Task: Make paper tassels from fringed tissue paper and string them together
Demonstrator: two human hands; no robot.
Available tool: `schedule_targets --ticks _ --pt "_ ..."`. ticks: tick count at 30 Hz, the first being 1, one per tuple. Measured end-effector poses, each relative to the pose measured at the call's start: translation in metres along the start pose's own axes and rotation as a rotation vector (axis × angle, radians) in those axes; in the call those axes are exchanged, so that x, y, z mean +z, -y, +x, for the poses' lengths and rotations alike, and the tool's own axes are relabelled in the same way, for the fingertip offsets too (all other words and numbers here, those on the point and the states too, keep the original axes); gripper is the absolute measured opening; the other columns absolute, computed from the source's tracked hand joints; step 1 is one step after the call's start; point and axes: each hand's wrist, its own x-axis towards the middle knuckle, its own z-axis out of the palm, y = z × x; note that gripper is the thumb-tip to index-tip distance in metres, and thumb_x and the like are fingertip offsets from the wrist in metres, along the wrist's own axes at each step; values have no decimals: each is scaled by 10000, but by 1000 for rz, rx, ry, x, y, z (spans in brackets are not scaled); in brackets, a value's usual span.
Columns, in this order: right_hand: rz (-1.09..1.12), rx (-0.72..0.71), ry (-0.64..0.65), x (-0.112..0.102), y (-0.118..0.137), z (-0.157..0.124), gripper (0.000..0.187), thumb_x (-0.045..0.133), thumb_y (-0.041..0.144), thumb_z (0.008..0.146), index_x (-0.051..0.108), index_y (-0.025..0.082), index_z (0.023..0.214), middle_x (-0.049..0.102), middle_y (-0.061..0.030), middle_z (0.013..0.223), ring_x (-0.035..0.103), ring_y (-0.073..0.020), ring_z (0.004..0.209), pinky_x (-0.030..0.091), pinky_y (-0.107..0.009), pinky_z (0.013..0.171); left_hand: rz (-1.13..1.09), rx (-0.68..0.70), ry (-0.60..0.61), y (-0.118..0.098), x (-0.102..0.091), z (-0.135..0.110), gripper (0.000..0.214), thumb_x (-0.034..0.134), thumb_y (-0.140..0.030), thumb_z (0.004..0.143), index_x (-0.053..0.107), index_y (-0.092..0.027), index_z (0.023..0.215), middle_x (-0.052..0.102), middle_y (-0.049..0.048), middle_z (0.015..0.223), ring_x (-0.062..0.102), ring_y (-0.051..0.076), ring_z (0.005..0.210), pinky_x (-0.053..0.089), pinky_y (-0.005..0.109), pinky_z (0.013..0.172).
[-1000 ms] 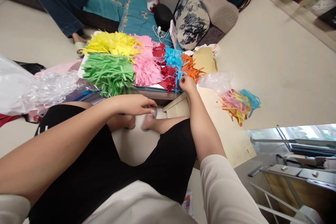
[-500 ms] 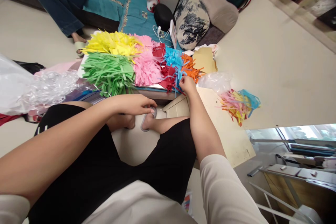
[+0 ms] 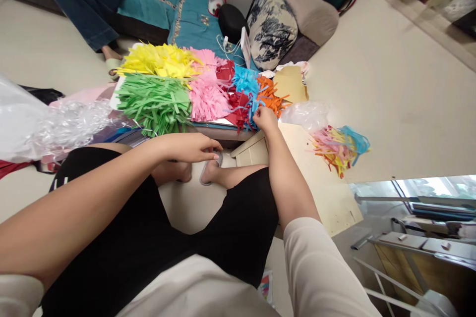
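Fringed paper strips lie in bunches by colour: yellow (image 3: 158,59), green (image 3: 156,101), pink (image 3: 208,96), red (image 3: 240,104), blue (image 3: 246,81) and orange (image 3: 270,95). At the near end of the blue bunch, my right hand (image 3: 266,120) is closed, thumb and fingertips pinched on a blue paper strip; the fingers partly hide it. My left hand (image 3: 199,148) hovers over my lap, below the pink bunch. Its fingers are loosely stretched and hold nothing.
A mixed-colour bundle of strips (image 3: 340,146) and a clear plastic bag (image 3: 307,115) lie at the right. Brown card (image 3: 292,84) sits beyond the orange strips. Shiny clear plastic (image 3: 82,121) is at the left. Another person's leg (image 3: 89,5) shows at the far left.
A thin blue strip end that hung just below my right hand no longer shows there. Both hands stay in almost the same places.
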Motion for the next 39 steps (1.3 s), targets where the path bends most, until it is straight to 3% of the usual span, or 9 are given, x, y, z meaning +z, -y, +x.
schedule_targets --ticks 4,7,11,14,19,23,30,36,39 --pt "26 28 -55 2 -11 8 180 657 168 967 814 211 1042 872 -163 1129 788 -352 1121 634 -421 1014 -35 55 -68 6 4 5 448 601 -470 1106 862 -267 1407 895 80 1378 848 280 1178 603 329 1020" --pt "154 35 -121 3 -22 13 313 588 163 991 841 168 1175 869 -164 1145 791 -338 1138 641 -448 1080 -143 82 -207 12 9 34 365 618 -425 1087 880 -237 1257 913 68 1193 843 259 1029 620 330 953" --pt "297 -57 -29 10 -21 13 467 734 184 938 830 141 1393 881 -134 1220 821 -297 1092 645 -444 1109 -205 27 -527 16 6 115 395 658 -197 1003 839 -160 1352 884 107 1154 815 252 967 632 354 983" --pt "258 -96 5 15 -12 14 544 862 236 910 820 149 1445 878 -164 1314 829 -315 1172 630 -465 1156 -132 -8 -626 17 -4 186 527 691 -51 923 832 -101 1428 863 178 1189 817 321 1084 610 409 1097" --pt "250 -104 0 19 -9 22 139 812 216 980 899 193 1086 901 -132 1150 823 -334 1210 615 -472 1179 -196 -4 -674 27 -17 261 275 861 -33 787 944 -166 1013 846 158 1035 797 390 1167 559 465 1221" --pt "286 -113 20 20 -13 32 70 878 254 980 886 188 956 891 -107 1016 820 -302 1097 624 -387 1097 -203 -34 -669 47 -19 276 94 923 -105 794 913 -197 813 860 142 933 806 379 1088 574 494 1210" --pt "395 -69 -94 15 -16 42 295 610 88 1093 886 112 1195 885 -167 1252 796 -304 1259 586 -379 1159 -250 -109 -702 71 -18 267 179 927 -61 777 943 -198 891 899 141 985 840 354 1039 623 508 1157" --pt "446 -96 -4 22 -11 33 207 928 126 878 914 204 1069 898 -88 1124 837 -320 1163 629 -397 1115 -370 -135 -741 69 -14 277 236 1000 -119 718 910 -179 928 864 76 865 820 269 923 668 460 1093" --pt "454 -81 -10 24 -9 32 209 918 105 872 895 186 1062 888 -114 1165 824 -323 1169 625 -416 1111 -450 -123 -767 66 -13 282 240 968 -113 756 904 -154 984 889 108 961 838 260 968 680 444 1076"
